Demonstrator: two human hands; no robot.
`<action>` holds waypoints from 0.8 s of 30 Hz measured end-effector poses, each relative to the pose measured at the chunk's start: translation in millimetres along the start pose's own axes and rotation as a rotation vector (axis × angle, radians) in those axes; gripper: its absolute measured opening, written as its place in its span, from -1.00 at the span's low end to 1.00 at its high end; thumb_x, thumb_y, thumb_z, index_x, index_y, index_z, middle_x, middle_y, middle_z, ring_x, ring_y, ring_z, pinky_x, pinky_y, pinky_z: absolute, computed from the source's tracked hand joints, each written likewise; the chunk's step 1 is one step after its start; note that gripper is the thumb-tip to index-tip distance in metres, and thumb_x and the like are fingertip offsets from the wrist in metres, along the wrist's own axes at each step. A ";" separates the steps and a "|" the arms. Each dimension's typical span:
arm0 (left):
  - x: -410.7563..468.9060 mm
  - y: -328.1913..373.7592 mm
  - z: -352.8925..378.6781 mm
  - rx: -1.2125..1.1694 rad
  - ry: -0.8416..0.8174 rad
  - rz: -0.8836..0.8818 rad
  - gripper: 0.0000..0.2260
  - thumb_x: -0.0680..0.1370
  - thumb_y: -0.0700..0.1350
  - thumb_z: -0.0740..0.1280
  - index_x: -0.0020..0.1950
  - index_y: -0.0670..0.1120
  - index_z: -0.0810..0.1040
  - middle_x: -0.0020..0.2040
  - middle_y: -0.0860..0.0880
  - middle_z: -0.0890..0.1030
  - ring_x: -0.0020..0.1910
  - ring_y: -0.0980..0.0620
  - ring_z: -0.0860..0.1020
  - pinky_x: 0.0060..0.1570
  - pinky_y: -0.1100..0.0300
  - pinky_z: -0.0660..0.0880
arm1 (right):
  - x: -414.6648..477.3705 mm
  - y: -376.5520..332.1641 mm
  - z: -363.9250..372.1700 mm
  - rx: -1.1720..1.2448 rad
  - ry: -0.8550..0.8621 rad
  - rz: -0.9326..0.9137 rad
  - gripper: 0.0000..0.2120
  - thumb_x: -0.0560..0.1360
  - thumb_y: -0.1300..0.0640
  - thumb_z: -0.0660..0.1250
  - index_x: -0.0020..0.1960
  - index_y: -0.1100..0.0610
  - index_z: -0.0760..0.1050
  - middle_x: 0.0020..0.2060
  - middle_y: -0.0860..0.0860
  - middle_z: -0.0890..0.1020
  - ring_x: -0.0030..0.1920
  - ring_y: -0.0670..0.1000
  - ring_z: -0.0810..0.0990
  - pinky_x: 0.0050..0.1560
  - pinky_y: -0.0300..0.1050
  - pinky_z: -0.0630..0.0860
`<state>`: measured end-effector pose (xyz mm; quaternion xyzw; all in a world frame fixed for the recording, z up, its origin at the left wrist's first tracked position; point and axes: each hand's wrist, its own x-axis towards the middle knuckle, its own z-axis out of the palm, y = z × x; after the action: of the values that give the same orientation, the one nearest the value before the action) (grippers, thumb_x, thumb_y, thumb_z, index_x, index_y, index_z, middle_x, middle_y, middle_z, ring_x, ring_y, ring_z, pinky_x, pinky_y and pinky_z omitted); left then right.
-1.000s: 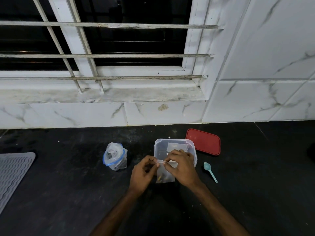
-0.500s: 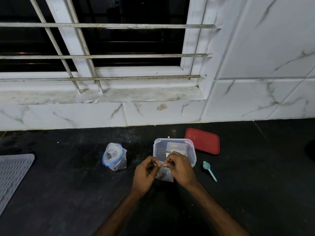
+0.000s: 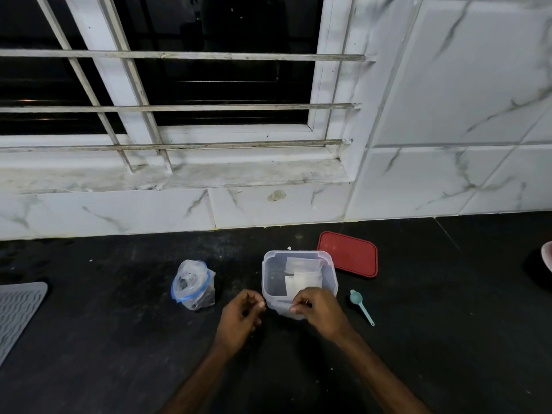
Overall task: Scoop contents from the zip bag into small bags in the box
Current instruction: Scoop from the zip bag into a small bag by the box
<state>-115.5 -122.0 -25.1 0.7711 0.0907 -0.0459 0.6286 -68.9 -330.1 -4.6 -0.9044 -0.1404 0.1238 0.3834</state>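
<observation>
On a dark tabletop [image 3: 119,354], a grey mat [image 3: 18,315] lies at the left edge; the open zip bag [image 3: 192,286] stands left of centre; beside it the left hand [image 3: 239,316] curls its fingers, its grip closed on nothing visible; the right hand [image 3: 321,312] pinches a small bag [image 3: 283,311] in its grip at the near wall of the clear box [image 3: 268,276]; more small bags [image 3: 304,279] lie inside; a teal scoop [image 3: 361,306] and red lid [image 3: 348,253] sit right.
</observation>
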 end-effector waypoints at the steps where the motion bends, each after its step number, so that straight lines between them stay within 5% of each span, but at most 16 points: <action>1: -1.1 -0.4 2.5 0.011 -0.016 -0.001 -0.96 0.58 -0.20 0.33 -0.03 -0.07 0.55 -0.16 -0.08 0.66 -0.32 0.01 0.58 -0.32 0.16 0.53 | -1.0 0.1 1.9 0.005 -0.034 -0.010 -0.96 0.44 0.12 0.46 -0.19 0.03 0.66 -0.21 -0.13 0.67 -0.13 -0.16 0.62 -0.04 -0.17 0.58; 8: 5.8 14.6 3.0 0.004 0.076 0.008 -0.91 0.58 -0.26 0.30 -0.02 -0.10 0.56 -0.17 -0.05 0.66 -0.31 0.15 0.59 -0.33 0.27 0.54 | 11.4 -12.5 8.8 -0.093 0.046 -0.010 -0.84 0.54 0.12 0.37 0.10 0.03 0.64 0.03 -0.11 0.68 0.01 -0.21 0.59 0.08 -0.34 0.47; 11: 2.9 13.9 7.3 0.002 0.062 0.027 -0.91 0.58 -0.27 0.31 -0.01 -0.09 0.55 -0.16 -0.05 0.66 -0.31 0.14 0.58 -0.34 0.29 0.52 | 7.6 -14.3 9.4 -0.217 0.072 -0.016 -0.79 0.57 0.07 0.32 0.20 0.00 0.57 0.12 -0.10 0.63 0.11 -0.15 0.57 0.15 -0.26 0.50; 17: 8.3 11.3 3.7 0.046 0.072 0.031 -0.84 0.56 -0.31 0.31 -0.03 -0.05 0.55 -0.14 -0.02 0.66 -0.27 0.07 0.59 -0.31 0.25 0.54 | 37.3 -24.6 -26.1 -0.465 0.347 -0.010 -0.81 0.60 0.12 0.27 0.17 0.04 0.57 0.10 -0.05 0.62 0.07 -0.02 0.59 -0.09 -0.16 0.51; 24: 17.1 23.7 4.6 0.102 0.116 0.127 -0.72 0.48 -0.43 0.32 -0.04 -0.05 0.56 -0.04 0.06 0.64 -0.02 0.15 0.62 0.06 0.20 0.58 | 75.2 -5.9 -52.4 -0.876 0.100 0.050 -0.59 0.52 0.30 0.30 0.35 0.14 0.39 0.21 0.08 0.55 0.12 0.07 0.59 0.02 -0.07 0.54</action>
<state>-93.9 -129.6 -6.5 0.8076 0.0757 0.0341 0.5839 17.5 -334.4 26.4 -0.9896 -0.1391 0.0179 -0.0330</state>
